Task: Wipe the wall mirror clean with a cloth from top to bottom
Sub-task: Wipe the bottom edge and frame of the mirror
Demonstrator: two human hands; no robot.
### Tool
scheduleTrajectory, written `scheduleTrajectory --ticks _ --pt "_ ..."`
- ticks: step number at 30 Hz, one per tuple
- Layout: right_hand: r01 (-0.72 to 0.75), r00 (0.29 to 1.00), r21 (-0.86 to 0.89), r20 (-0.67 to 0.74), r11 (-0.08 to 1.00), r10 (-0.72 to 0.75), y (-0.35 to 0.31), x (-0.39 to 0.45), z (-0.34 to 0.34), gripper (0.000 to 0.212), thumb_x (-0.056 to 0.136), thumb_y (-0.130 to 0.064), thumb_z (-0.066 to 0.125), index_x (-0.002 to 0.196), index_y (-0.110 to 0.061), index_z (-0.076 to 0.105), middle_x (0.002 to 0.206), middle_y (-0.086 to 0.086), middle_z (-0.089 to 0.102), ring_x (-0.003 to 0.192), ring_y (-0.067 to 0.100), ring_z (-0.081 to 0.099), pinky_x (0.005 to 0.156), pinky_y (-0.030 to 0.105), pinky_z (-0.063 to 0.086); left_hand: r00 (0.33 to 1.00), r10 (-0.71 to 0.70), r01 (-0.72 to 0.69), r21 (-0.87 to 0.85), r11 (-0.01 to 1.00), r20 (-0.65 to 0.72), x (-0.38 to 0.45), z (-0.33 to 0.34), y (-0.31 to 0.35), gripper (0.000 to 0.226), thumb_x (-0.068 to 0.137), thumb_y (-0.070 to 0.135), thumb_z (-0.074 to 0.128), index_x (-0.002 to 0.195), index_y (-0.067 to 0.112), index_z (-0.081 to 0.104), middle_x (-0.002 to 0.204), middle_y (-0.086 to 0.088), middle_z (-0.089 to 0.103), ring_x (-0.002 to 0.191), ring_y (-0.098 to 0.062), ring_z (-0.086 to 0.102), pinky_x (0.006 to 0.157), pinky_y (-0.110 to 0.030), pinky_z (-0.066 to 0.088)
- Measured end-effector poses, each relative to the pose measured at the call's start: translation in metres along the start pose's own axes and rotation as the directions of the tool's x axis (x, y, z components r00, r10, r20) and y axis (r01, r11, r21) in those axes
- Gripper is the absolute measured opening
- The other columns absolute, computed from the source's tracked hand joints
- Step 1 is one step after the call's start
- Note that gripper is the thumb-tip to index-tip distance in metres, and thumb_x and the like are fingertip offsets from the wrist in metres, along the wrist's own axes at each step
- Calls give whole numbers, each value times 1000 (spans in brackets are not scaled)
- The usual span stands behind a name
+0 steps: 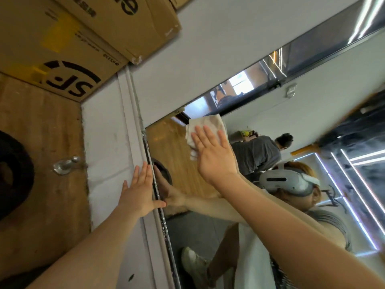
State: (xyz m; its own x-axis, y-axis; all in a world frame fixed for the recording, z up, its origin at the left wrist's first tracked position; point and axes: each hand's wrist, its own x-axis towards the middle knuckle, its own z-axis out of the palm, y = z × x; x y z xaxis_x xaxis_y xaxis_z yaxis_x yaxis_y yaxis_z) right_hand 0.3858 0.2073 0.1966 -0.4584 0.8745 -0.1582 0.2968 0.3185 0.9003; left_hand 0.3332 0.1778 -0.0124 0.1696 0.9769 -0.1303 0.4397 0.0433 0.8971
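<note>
Right hand (212, 152), fingers flat, presses a white cloth (205, 127) near the wall mirror (291, 113) top edge, left hand (138, 190) flat-fingered on its frame; even downward strokes seem best.

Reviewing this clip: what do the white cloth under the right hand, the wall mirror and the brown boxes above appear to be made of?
White crumpled cloth: soft woven fabric or thick paper towel, matt; it creases under the right hand. Wall mirror: glossy silvered glass, giving sharp reflections; its dark edge beside the left hand may be bare glass or a thin frame. Brown printed boxes: matt corrugated cardboard, judging by the folded, scuffed corners.
</note>
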Motion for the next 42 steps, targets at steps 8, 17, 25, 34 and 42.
scheduleTrajectory --ticks 8,17,25,34,42 --pt "-168 980 6 -102 986 168 77 -20 -19 76 82 -37 -5 154 -18 9 162 3 5 150 20 1 113 38 -14 999 11 -12 32 999 30 -7 0 0 118 85 58 62 150 12 -25 155 -1 -34 146 -22 -23 119 -51 7" --pt "-258 918 36 -301 965 257 119 -45 -22 58 92 -29 26 142 -7 46 149 12 43 138 30 39 112 38 8 994 54 -60 59 996 98 -10 1 -10 135 72 65 71 149 11 -26 154 0 -36 145 -19 -25 119 -49 7" --pt "-380 890 -19 -280 925 360 93 -38 -12 63 97 -38 21 152 -7 23 159 11 19 147 22 7 115 43 -6 997 60 -64 65 996 54 -9 8 -13 134 73 60 73 147 12 -29 153 1 -37 146 -20 -23 119 -49 9" --pt "-176 980 10 -95 984 176 1 -30 8 65 93 -36 -5 153 -11 -3 152 8 -19 146 26 -15 110 48 -22 998 49 -48 -13 999 32 -9 16 -17 131 75 58 72 149 16 -27 158 1 -29 147 -24 -18 119 -53 14" --pt "23 994 23 105 999 -26 -66 -34 32 64 101 -37 17 152 -12 -12 161 7 -17 147 24 -20 104 49 -31 999 25 -24 -27 999 29 -10 18 -17 128 76 56 72 150 17 -25 158 0 -29 147 -24 -21 118 -54 12"
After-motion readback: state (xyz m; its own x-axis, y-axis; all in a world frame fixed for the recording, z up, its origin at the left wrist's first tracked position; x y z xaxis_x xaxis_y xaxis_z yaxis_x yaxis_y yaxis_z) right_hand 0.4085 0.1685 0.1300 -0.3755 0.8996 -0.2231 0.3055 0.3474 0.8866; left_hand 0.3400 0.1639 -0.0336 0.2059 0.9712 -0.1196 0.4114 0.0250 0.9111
